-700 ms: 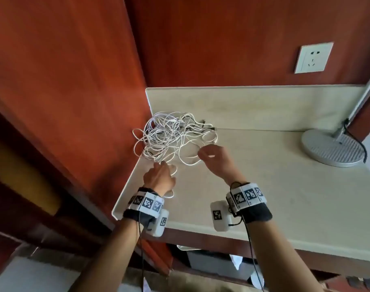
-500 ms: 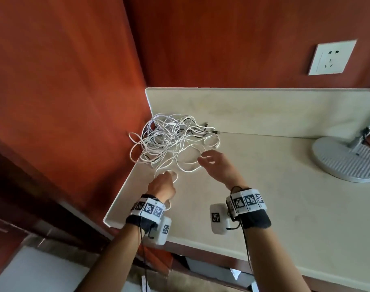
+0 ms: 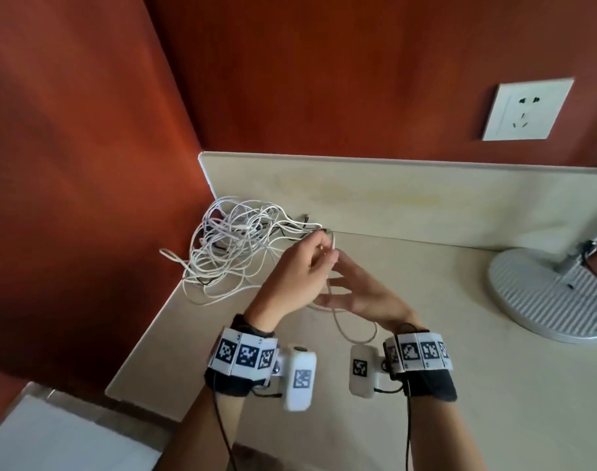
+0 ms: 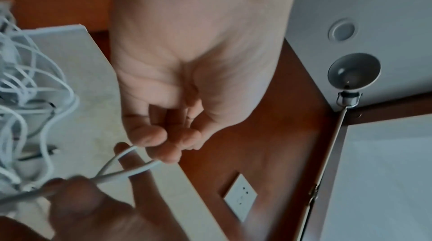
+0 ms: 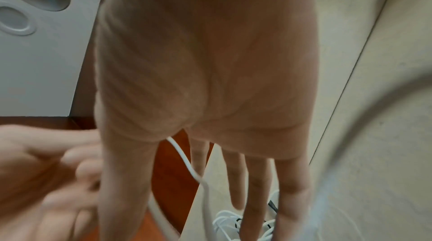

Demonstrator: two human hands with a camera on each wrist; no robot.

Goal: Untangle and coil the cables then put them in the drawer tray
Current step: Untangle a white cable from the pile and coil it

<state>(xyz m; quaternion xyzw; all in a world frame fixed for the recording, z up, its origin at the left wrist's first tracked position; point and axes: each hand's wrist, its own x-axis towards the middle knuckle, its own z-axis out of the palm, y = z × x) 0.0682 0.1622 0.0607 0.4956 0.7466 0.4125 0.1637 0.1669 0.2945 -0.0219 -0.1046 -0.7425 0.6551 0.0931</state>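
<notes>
Raised since earlier, a white cable point(image 3: 338, 321) is being pinched by the left hand point(image 3: 300, 277) and looped over the straight-fingered right hand point(image 3: 361, 297), coiling beginning; tangle point(image 3: 236, 246) at the counter's point(image 3: 426, 385) back-left corner next needing freeing.

A white wall socket point(image 3: 526, 109) sits on the red-brown wooden wall point(image 3: 324, 69) at upper right, above the cream counter point(image 3: 426, 385), while a round ribbed grey lamp base point(image 3: 541, 297) rests at the right edge.
</notes>
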